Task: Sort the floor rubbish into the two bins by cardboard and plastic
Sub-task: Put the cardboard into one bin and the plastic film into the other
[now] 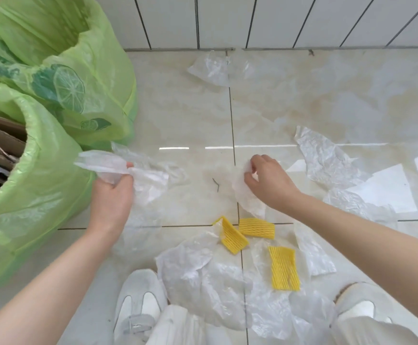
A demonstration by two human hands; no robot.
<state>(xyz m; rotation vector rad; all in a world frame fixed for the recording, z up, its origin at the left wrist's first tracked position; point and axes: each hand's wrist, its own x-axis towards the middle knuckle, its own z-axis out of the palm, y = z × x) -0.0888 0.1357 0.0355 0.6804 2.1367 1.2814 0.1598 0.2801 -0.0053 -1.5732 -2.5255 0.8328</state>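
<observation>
Left hand (112,195) grips bunched clear plastic (118,168) beside the near green-lined bin (41,170) holding cardboard. Right hand (265,181), fingers curled, pinches a plastic scrap (242,192) on the floor (190,108), mid-scene.

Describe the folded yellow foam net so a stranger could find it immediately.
Start at the white shoes at the bottom, then look up to the three yellow foam nets among clear plastic. The folded yellow foam net is leftmost; it alone is bent over, the others lie flat.

No readable text, green bin liner (83,78) shows only lemon-slice prints, no words
</observation>
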